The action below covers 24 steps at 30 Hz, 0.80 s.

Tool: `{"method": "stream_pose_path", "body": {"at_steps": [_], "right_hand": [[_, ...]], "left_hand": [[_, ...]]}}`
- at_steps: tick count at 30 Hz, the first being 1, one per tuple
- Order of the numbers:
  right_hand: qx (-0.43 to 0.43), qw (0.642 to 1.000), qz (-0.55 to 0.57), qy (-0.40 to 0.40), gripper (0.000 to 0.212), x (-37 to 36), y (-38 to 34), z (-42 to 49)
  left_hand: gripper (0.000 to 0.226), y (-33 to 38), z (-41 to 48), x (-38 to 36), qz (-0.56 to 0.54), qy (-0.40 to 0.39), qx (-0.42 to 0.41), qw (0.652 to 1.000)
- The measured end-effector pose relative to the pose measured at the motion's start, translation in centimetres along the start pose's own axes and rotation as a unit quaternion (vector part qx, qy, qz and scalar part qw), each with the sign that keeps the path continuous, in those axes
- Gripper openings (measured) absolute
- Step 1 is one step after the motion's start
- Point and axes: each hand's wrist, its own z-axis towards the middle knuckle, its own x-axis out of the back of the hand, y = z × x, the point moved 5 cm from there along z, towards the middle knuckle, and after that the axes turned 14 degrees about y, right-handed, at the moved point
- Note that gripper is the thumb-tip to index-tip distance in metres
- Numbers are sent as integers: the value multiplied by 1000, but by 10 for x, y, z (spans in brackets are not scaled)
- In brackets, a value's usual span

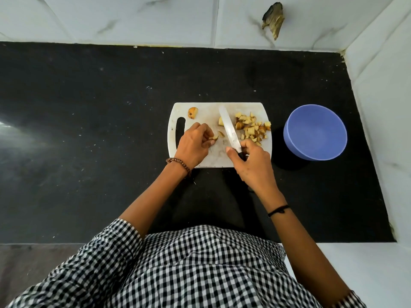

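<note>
Gripping the knife handle at 5 o'clock of the board, the right hand points the blade toward 11; at 8 the left hand pinches a slice; dice heap at 2, bowl beyond at 3

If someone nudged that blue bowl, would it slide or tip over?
The blue bowl looks empty and plastic, so probably light and apt to slide on the smooth black countertop. Its wide mouth and upright stance suggest it would hardly tip.

Blue bowl on black counter, white tiled wall
</note>
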Motion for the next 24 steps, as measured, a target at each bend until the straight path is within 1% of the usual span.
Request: {"method": "stream_pose_path", "body": {"at_steps": [4, 9, 11, 14, 16, 19, 21, 24], "right_hand": [[6, 1000, 3, 25, 19, -10, -1, 10], [7, 999, -4, 44, 15, -10, 9, 13], [1, 999, -2, 54, 15, -8, 14, 13], [6, 998, 0, 70, 19, -8, 21, 12], [10, 997, -3, 73, 25, -12, 25, 13], [14, 998, -10, 64, 35, -19, 26, 16], [32, 998, -21, 58, 38, -22, 25, 18], [45, 997, -24, 64, 37, -22, 28, 24]], "left_hand": [[12, 3, -1, 0, -12, 0, -22, 1000], [15, 24, -11, -20, -37, -33, -73, 996], [21, 32, -16, -27, -75, -31, -57, 995], [26, 31, -16, -27, -113, -21, -2, 993], [24, 24, -12, -18, -102, -4, 14, 995], [24, 13, -4, -3, -68, 29, 15, 997], [24, 9, 0, 1, -32, 43, 1, 999], [25, 7, 3, -3, 12, 31, -33, 999]]}}
